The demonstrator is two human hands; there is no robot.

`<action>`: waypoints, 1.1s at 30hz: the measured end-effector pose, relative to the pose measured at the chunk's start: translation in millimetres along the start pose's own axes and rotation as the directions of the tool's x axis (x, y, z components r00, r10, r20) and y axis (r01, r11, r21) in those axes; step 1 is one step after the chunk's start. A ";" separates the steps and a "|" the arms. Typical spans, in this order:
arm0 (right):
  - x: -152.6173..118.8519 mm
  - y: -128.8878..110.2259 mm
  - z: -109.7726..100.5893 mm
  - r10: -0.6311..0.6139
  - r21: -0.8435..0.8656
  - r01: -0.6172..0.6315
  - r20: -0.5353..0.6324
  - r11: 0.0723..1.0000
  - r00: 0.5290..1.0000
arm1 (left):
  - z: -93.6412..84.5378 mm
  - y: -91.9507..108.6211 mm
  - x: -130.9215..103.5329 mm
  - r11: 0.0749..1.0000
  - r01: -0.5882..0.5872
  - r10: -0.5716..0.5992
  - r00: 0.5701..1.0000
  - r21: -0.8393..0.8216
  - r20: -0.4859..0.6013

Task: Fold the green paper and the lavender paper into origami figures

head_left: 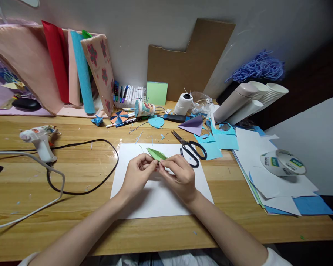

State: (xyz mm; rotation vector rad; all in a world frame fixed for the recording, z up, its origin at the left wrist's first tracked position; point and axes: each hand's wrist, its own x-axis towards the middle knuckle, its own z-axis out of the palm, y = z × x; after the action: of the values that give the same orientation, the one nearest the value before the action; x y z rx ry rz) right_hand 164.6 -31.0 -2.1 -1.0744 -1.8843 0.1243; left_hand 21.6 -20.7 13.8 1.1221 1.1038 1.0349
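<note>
A small piece of folded green paper is pinched between my two hands, above a white sheet of paper lying on the wooden table. My left hand grips its near left side with thumb and fingertips. On the right side, my right hand pinches the same paper, and its lower part is hidden by the fingers. Black-handled scissors rest at the sheet's upper right corner, just past my right hand, with blades pointing up and left.
A hot glue gun with a looping black cable stands left. Behind lie a purple folded paper, blue paper scraps, a thread spool and markers. On the right, a tape roll sits on stacked paper.
</note>
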 end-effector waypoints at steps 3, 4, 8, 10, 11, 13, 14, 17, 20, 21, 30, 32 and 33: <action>-1.7 -1.8 -0.4 -0.015 0.041 0.013 0.039 0.999 0.999 | -0.2 -0.6 1.0 0.999 -0.027 0.027 1.000 -0.021 -0.016; -2.2 -2.2 -0.2 -0.012 0.054 0.010 0.047 0.998 0.999 | -0.1 -1.2 1.4 0.999 -0.029 0.028 0.999 -0.022 -0.032; -2.3 -2.5 0.0 0.050 0.122 -0.057 0.053 0.991 0.997 | -0.4 -4.0 2.1 0.999 -0.036 0.037 0.996 0.012 -0.079; -0.7 -2.1 -1.7 0.073 0.166 -0.081 0.049 0.983 0.996 | -1.1 -4.5 1.8 0.995 -0.079 0.084 0.993 0.060 -0.084; 0.5 -1.8 -3.0 0.088 0.188 -0.095 0.042 0.978 0.995 | -1.6 -4.5 1.4 0.991 -0.104 0.111 0.991 0.089 -0.079; 3.2 -1.2 -5.8 0.135 0.219 -0.135 0.014 0.966 0.991 | -3.1 -4.2 0.7 0.978 -0.155 0.165 0.984 0.142 -0.067; 4.5 -0.8 -7.0 0.162 0.228 -0.158 0.001 0.961 0.987 | -4.1 -4.1 0.4 0.971 -0.178 0.189 0.980 0.159 -0.057; 6.7 1.3 -8.7 0.204 0.236 -0.197 -0.005 0.952 0.979 | -7.7 -4.2 0.0 0.938 -0.260 0.268 0.963 0.229 -0.005; 6.6 3.9 -8.2 0.167 0.235 -0.165 0.010 0.958 0.986 | -11.5 -3.6 -0.3 0.856 -0.366 0.367 0.928 0.367 0.069; 6.4 4.7 -8.0 0.148 0.225 -0.146 0.005 0.963 0.989 | -12.4 -3.0 -0.4 0.820 -0.396 0.397 0.914 0.414 0.089; 8.8 6.2 -9.9 0.049 0.201 -0.049 0.003 0.978 0.999 | -12.2 0.4 -1.7 0.631 -0.548 0.551 0.815 0.549 0.179; 8.1 6.7 -9.5 0.034 0.194 -0.034 0.007 0.980 0.999 | -12.0 0.2 -1.3 0.609 -0.566 0.570 0.799 0.556 0.190; 7.6 7.1 -9.2 0.019 0.191 -0.020 0.010 0.981 1.000 | -12.0 0.2 -1.1 0.599 -0.578 0.577 0.791 0.555 0.202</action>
State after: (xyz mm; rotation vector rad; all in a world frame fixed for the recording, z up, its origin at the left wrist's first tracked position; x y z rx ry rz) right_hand 174.6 -24.3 4.7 -0.9622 -1.8284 0.3145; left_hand 9.6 -20.0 13.1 2.1054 1.1138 1.2076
